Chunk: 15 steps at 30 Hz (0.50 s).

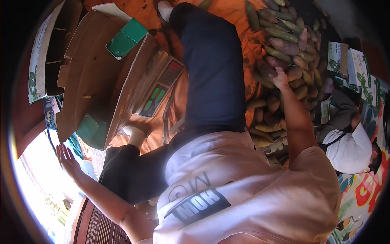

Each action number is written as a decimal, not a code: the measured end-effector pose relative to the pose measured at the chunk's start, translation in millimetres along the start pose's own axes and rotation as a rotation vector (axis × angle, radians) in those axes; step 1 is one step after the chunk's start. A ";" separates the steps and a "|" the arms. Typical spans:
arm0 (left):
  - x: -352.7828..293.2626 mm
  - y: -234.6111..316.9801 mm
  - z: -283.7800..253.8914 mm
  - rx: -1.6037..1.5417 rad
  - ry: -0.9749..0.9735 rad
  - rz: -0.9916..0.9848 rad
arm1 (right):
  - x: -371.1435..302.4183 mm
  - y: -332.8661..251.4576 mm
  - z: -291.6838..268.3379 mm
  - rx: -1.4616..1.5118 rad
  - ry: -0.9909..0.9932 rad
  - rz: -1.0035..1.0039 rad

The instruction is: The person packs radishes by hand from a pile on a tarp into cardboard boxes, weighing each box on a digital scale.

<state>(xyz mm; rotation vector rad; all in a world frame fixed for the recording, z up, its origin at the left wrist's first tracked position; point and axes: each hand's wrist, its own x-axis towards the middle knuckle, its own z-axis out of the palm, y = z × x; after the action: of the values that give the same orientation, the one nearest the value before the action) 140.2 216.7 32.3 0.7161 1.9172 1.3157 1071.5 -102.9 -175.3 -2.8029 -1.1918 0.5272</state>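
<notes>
My left hand is on the left, its fingers stretched out and a little spread, beside the lower corner of a big open cardboard box. Nothing is in that hand, and whether its fingertips touch the box I cannot tell. On the right, my right hand reaches into a heap of long, tapered root vegetables, pinkish and greenish-brown. Its fingers close at the end of a pinkish root vegetable; some fingers are hidden.
The box leans over a digital scale with lit green and red displays. Green flaps show at the box. An orange sheet lies under the heap. Another person sits at the far right, near printed cartons. My legs stretch between box and heap.
</notes>
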 end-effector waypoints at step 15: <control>33.1 -43.2 -69.8 0.013 0.043 -0.136 | 42.6 -2.3 73.7 -0.172 -0.224 0.148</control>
<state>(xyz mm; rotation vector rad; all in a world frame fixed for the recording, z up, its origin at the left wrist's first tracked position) 62.4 188.5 1.0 0.5572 1.9732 1.2446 1073.2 -77.5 -256.6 -3.0622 -1.1191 0.8045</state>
